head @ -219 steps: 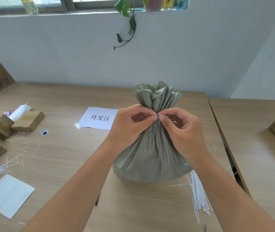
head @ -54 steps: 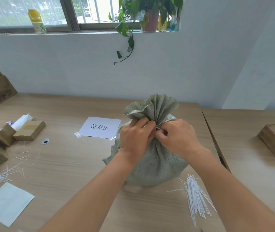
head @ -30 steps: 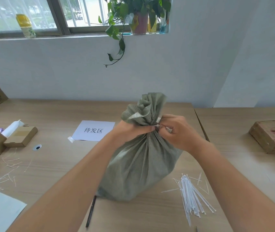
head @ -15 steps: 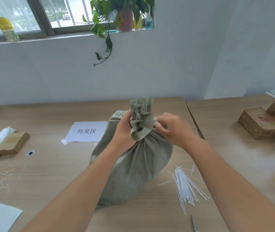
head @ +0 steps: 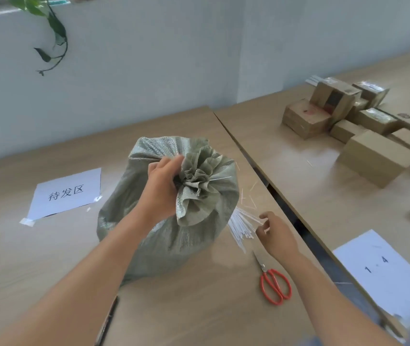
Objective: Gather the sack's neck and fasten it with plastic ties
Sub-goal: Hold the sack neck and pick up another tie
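A grey-green woven sack (head: 174, 236) stands on the wooden table, its neck (head: 199, 181) bunched into a ruffle. A thin white tie end (head: 220, 179) sticks out to the right of the neck. My left hand (head: 160, 188) grips the gathered neck from the left. My right hand (head: 275, 233) is down on the table to the sack's right, fingertips pinching at the top of a pile of white plastic ties (head: 241, 227). Whether a tie is lifted off the pile I cannot tell.
Red-handled scissors (head: 273, 283) lie near my right forearm. A paper label (head: 66, 193) is taped left of the sack. Cut tie scraps (head: 248, 196) lie by the gap between tables. Cardboard boxes (head: 348, 121) and a paper sheet (head: 378, 273) sit on the right table.
My right hand left the sack's neck and dropped to the tie pile on the table. My left hand still holds the neck. The view swung right and downward.
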